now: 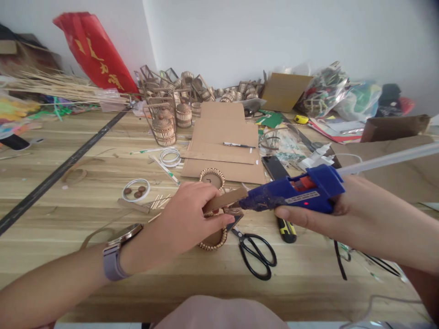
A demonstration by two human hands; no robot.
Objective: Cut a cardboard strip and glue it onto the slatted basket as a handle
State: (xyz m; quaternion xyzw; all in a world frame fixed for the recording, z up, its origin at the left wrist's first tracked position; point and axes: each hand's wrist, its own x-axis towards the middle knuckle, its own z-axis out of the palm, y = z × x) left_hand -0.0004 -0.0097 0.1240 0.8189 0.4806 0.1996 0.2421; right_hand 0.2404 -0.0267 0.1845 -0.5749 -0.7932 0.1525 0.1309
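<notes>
My left hand [192, 219] is closed on a flat brown strip [228, 199], pinched between thumb and fingers. A blue glue gun [295, 192] fills my right hand [356, 210]; its nozzle meets the far end of the strip, and a clear glue stick [391, 157] juts from its back. Beneath my left hand are two round trays edged with small beads or stick ends: one tray [211, 176] shows beyond the fingers, the other [214, 240] nearer me, partly covered. Black-handled scissors [259, 256] lie right of them, their blades partly hidden.
A cardboard sheet [222, 132] with a pen [236, 145] lies ahead. Small lidded baskets [164, 130] stand behind it. A yellow-black cutter [287, 230] and phone [274, 167] are near the glue gun. A white ring [136, 189] holds several brown beads at left.
</notes>
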